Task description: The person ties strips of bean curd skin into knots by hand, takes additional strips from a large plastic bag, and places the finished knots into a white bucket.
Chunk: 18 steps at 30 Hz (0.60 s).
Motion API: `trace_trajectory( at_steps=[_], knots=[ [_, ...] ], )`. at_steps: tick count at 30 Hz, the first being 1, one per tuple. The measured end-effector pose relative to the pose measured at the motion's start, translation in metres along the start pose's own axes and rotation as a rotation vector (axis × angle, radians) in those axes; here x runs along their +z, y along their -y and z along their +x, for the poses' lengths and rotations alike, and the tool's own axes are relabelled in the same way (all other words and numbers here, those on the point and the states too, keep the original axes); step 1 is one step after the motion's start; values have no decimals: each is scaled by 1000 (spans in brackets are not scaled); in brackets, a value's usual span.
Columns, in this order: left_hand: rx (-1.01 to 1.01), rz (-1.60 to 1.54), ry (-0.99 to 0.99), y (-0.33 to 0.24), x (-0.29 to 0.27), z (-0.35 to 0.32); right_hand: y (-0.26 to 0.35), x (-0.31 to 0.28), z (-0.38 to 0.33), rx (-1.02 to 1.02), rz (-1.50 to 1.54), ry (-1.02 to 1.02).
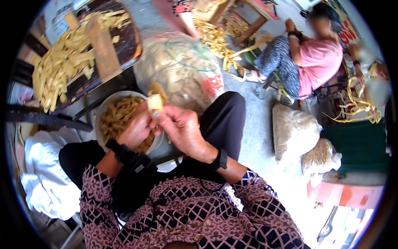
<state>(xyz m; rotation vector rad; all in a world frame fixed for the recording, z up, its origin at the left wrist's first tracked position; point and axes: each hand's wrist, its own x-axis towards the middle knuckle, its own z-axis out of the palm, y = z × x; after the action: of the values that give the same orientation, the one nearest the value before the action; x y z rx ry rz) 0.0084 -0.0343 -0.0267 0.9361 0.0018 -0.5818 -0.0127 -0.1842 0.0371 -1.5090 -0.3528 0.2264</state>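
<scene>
Both my hands meet over a white bucket (98, 124) and pinch a pale yellow, flat, folded strip (155, 103). My left hand (137, 128) is closed at its lower left side. My right hand (184, 129) grips it from the right, with thumb and fingers pressed together. A browner flap (157, 89) stands up just behind the strip; whether it belongs to the same piece I cannot tell. Small, yellow-brown folded pieces (118, 114) fill much of the bucket below my left hand. Part of the bucket is hidden by my hands.
Yellow strips (58, 74) lie heaped on a dark table (128, 45) at the left, beside a wooden board (103, 50). A large, full plastic bag (176, 62) stands ahead. At the right are a seated person in pink (319, 54) and filled sacks (294, 130).
</scene>
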Motion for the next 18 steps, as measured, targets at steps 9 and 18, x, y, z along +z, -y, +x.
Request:
trace_trajectory(
  at_steps=[9, 18],
  knots=[
    [276, 946, -68, -22, 18, 4, -10, -24, 29, -69, -424, -100],
    [710, 1223, -62, -43, 40, -4, -30, -38, 24, 401, 285, 206]
  ],
)
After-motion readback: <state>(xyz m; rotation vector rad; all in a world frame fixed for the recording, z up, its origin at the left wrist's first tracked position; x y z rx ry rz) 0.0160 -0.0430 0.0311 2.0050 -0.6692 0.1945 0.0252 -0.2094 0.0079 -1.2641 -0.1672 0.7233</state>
